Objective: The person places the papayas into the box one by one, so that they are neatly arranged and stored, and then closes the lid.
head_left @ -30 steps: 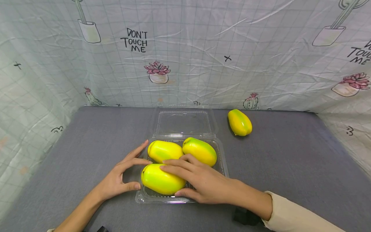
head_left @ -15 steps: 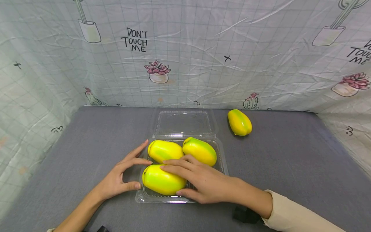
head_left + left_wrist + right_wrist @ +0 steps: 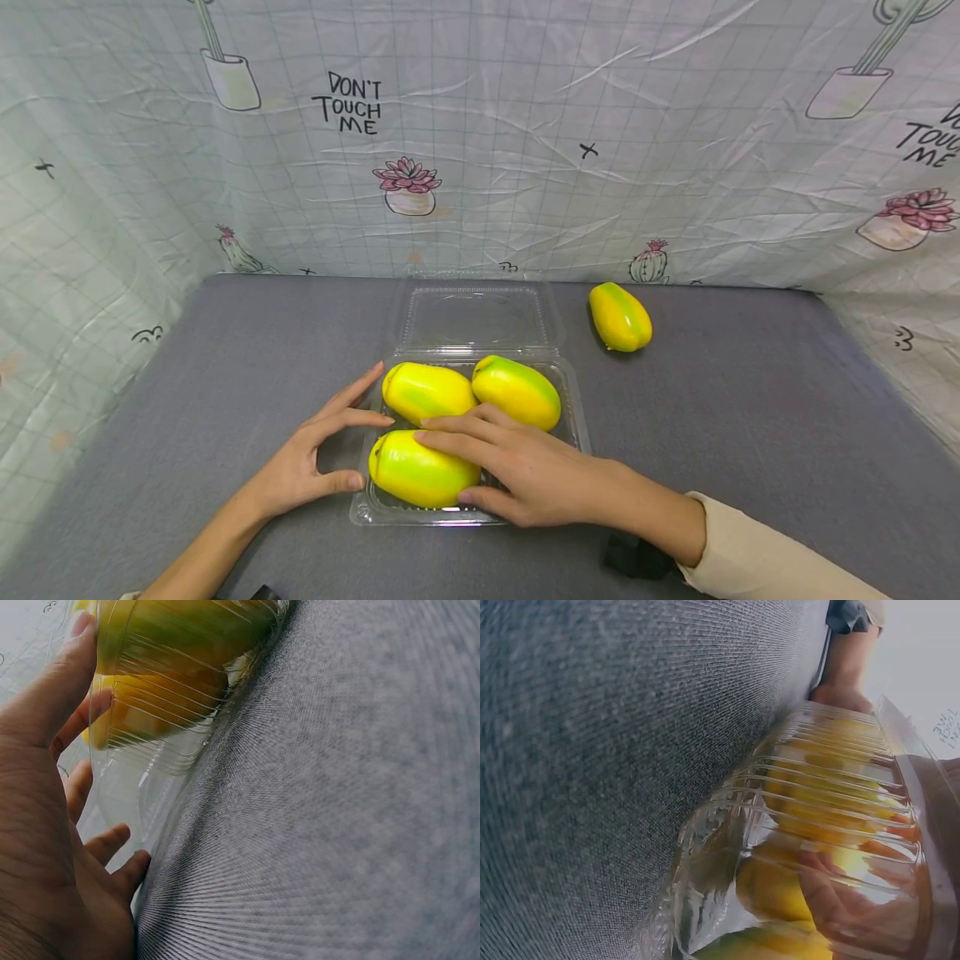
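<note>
head view: my right hand [image 3: 517,475] is draped over the nearest mango [image 3: 420,468] in the clear plastic box [image 3: 573,417], fingers curved across the top and thumb tucked under the near side, so it's grasping that fruit. my left hand [image 3: 311,462] is relaxed and open, fingertips against the box's left edge, thumb by the near corner. two more mangoes [image 3: 427,390] sit behind it in the box, lid [image 3: 474,315] flipped open at the back, and a fourth mango [image 3: 619,317] lies apart on the grey surface [image 3: 750,400].

left wrist view: my fingers [image 3: 45,690] lie flat on the ribbed box wall, nothing pinched.

right wrist view: through the plastic [image 3: 795,847] you see my fingertips [image 3: 832,900] on yellow fruit, bit blurry though.

my take: seat the mango low against its neighbours without squashing, and brace the flimsy box so it doesn't skid.
</note>
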The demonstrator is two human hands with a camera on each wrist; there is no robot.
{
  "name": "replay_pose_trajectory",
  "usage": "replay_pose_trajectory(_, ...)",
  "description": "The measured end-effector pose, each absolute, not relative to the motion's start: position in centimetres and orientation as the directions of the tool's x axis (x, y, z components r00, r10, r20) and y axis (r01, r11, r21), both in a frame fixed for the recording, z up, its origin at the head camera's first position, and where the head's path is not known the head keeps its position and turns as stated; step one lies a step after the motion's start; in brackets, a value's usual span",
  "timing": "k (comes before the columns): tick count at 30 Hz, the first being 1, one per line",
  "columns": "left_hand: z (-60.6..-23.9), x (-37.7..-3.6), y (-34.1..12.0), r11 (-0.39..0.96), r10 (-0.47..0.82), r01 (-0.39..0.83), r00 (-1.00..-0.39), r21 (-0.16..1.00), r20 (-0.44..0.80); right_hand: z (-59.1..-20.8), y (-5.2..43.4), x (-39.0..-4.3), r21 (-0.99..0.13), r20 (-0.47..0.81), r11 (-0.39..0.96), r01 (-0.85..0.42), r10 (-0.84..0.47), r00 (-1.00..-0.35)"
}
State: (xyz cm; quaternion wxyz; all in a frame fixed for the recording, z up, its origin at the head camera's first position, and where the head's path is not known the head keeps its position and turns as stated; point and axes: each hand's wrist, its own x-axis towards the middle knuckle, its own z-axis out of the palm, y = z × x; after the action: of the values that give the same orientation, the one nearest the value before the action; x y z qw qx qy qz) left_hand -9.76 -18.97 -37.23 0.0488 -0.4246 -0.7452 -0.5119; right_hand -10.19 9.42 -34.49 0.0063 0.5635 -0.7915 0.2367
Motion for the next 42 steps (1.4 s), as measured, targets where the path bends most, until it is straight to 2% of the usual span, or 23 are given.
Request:
replay_pose_trajectory(27,-37.1,-9.6,-19.0,0.123,0.58,0.671,-0.647,0.731,0.495,-34.3,9.4,-10.1,-0.378,0.295,0.257,-0.89,-0.877,-0.378)
replay_pose_trajectory(42,-37.2,-9.7,-19.0,0.12,0.58,0.666,-0.649,0.736,0.492,-33.4,9.9,-10.0,-0.358,0.354,0.248,-0.9,-0.856,-0.376)
